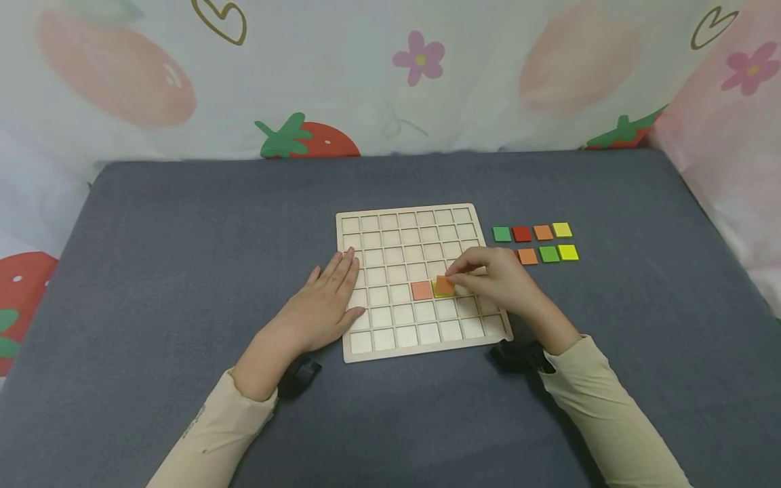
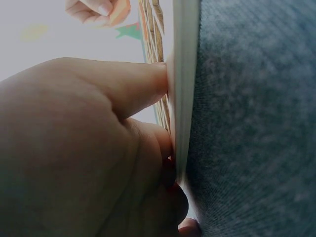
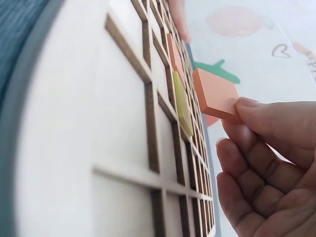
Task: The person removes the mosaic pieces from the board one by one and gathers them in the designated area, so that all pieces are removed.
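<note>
A wooden grid board (image 1: 390, 314) lies on the table, divided into many square cells. My right hand (image 1: 497, 278) pinches an orange square tile (image 3: 217, 94) between thumb and index finger, held just above the board. Under it, a yellow tile (image 3: 182, 103) sits in a cell, mostly covered in the head view. Left of that, a salmon-orange tile (image 1: 421, 291) fills the neighbouring cell. My left hand (image 1: 320, 301) rests flat on the board's left edge, fingers straight and thumb apart; in the left wrist view its thumb (image 2: 138, 86) touches the rim.
Right of the board lie two short rows of loose tiles, among them a green tile (image 1: 502, 234), a red tile (image 1: 521, 234) and a yellow tile (image 1: 568, 253). My right hand partly hides the lower row. A grey cloth (image 1: 183, 237) covers the table; a printed curtain (image 1: 476, 88) hangs behind.
</note>
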Available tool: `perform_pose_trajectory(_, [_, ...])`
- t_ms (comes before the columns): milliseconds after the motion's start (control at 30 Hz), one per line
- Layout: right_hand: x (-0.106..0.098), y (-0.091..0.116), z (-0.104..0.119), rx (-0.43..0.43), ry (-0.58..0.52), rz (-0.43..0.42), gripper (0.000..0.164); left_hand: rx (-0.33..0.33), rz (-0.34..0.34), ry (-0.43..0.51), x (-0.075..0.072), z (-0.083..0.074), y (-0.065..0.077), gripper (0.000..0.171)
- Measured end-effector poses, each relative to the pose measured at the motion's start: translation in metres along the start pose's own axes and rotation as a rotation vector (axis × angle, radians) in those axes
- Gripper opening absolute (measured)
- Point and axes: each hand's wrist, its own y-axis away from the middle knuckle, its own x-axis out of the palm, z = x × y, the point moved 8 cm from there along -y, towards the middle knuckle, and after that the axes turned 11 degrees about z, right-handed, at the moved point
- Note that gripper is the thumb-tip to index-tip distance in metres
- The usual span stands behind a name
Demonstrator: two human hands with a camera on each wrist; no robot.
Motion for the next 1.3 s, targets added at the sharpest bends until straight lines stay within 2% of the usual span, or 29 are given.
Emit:
perform_pose_trajectory(700, [-0.013, 0.016, -0.016, 0.002, 0.024, -0.020, 0.004, -0.004, 0.014, 0.008, 0.000, 0.001, 0.000, 0.071])
perform_pose_trajectory(1067, [-0.018, 0.018, -0.018, -0.040, 0.039, -0.032, 0.004, -0.012, 0.028, 0.007, 0.002, 0.001, -0.001, 0.072])
perform_pose_trajectory(1300, [-0.023, 0.023, -0.022, -0.022, 0.051, -0.035, 0.004, -0.012, 0.023, 0.006, 0.002, 0.001, 0.000, 0.072])
